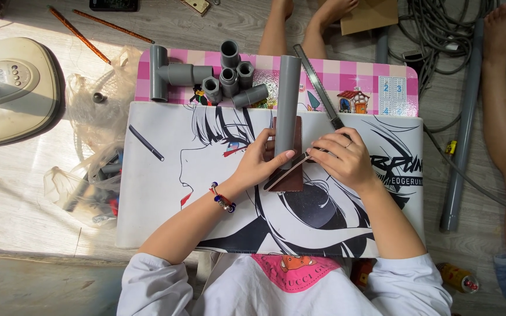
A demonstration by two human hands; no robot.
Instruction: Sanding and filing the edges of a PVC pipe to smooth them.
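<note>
2 hands work over a printed mat [165,193] on the low counter. Far left, grey pipe fittings [229,79] cluster at the mat's top edge. The left hand [259,164] wraps its fingers around a grey pipe [288,99] lying on a brown block [291,169]. The right hand [344,158] pinches a saw blade [317,88] with pressed-together fingers, crossing the pipe's near end.

A long grey plastic pipe [288,99] lies on a dark brown rectangular board [290,161] atop a printed desk mat [165,193], between the left hand [259,164] and right hand [344,158]. Behind it cluster short grey pipe fittings [229,79]; a clear plastic bag [92,169] lies left.
</note>
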